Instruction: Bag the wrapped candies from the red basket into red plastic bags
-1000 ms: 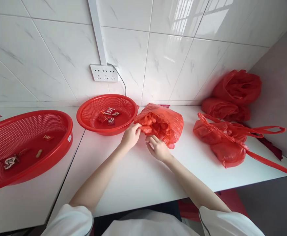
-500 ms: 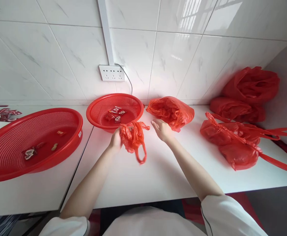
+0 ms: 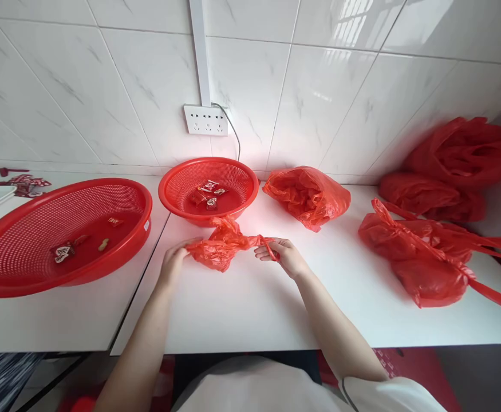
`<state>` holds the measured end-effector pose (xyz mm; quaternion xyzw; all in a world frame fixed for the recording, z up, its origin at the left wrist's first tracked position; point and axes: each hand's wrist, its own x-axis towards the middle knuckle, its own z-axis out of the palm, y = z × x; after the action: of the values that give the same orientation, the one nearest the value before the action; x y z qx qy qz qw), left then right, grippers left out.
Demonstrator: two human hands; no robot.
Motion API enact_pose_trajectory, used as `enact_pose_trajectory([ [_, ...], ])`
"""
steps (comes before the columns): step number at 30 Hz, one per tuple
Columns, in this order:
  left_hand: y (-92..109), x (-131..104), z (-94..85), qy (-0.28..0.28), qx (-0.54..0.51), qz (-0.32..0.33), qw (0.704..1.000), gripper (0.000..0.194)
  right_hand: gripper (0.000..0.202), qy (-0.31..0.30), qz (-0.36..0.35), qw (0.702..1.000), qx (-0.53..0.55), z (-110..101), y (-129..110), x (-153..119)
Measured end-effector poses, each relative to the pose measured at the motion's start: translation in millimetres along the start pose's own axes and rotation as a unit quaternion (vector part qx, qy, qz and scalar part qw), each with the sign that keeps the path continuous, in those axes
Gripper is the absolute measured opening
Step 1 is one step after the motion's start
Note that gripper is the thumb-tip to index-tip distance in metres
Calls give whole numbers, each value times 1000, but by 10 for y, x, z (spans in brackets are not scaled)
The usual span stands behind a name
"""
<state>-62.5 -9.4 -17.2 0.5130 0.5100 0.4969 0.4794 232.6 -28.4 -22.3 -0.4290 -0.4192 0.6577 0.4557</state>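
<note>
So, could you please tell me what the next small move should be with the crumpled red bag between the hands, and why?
I would probably have the right hand spread its end of the crumpled red bag, since that end is bunched into a narrow strip, while the left hand holds the opposite end.

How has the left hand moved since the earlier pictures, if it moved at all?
Yes. Judged against the fixed wall socket, the left hand has moved to the left and lower in the view.

Loose red bag [image 3: 216,252] now stretched sideways, right fingers [image 3: 261,251] newly holding its twisted end
</note>
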Motion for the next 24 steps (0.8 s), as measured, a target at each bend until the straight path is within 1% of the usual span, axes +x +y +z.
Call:
enact_pose_trajectory([
  [2, -24, -79, -108, 74, 38, -8, 997, 22, 30, 19, -29, 999, -25, 8, 10, -29],
  [3, -1, -133, -121, 107, 67, 10, 992, 23, 28, 24, -52, 998, -39, 28, 15, -47],
  [4, 51, -195, -107, 128, 104, 45, 985, 24, 27, 27, -75, 996, -51, 53, 17, -65],
  [5, 132, -261, -70, 130, 144, 93, 977, 26, 25, 27, -95, 993, -62, 80, 15, -84],
  [6, 236, -326, -12, 111, 183, 148, 965, 27, 23, 27, -111, 991, -72, 105, 9, -104],
  [8, 477, -435, 140, 16, 249, 259, 933, 32, 20, 21, -127, 987, -91, 144, -12, -146],
  [9, 592, -469, 225, -42, 271, 298, 914, 36, 19, 13, -131, 986, -101, 157, -24, -167],
  [10, 691, -485, 309, -94, 287, 323, 897, 40, 19, 2, -134, 985, -111, 166, -36, -187],
  [11, 767, -482, 390, -140, 302, 332, 883, 42, 19, -10, -138, 983, -121, 174, -47, -205],
  [12, 817, -464, 465, -182, 320, 328, 870, 41, 20, -21, -141, 981, -130, 179, -57, -219],
  [13, 842, -432, 532, -212, 339, 317, 860, 38, 21, -32, -143, 980, -136, 182, -65, -230],
  [15, 830, -352, 639, -241, 380, 284, 847, 29, 22, -50, -144, 979, -137, 184, -75, -238],
  [17, 774, -285, 708, -230, 405, 264, 845, 23, 21, -48, -144, 981, -118, 183, -81, -232],
  [19, 715, -260, 740, -207, 414, 260, 847, 24, 22, -26, -148, 984, -95, 181, -87, -222],
  [20, 691, -264, 740, -207, 413, 254, 850, 26, 23, -13, -149, 985, -88, 180, -91, -217],
  [21, 670, -277, 730, -217, 408, 235, 855, 29, 23, -2, -148, 985, -84, 176, -95, -213],
  [22, 651, -294, 709, -239, 400, 201, 861, 33, 23, 7, -148, 985, -84, 167, -99, -209],
  [24, 611, -328, 638, -293, 389, 106, 867, 38, 21, 26, -148, 986, -73, 119, -108, -195],
])
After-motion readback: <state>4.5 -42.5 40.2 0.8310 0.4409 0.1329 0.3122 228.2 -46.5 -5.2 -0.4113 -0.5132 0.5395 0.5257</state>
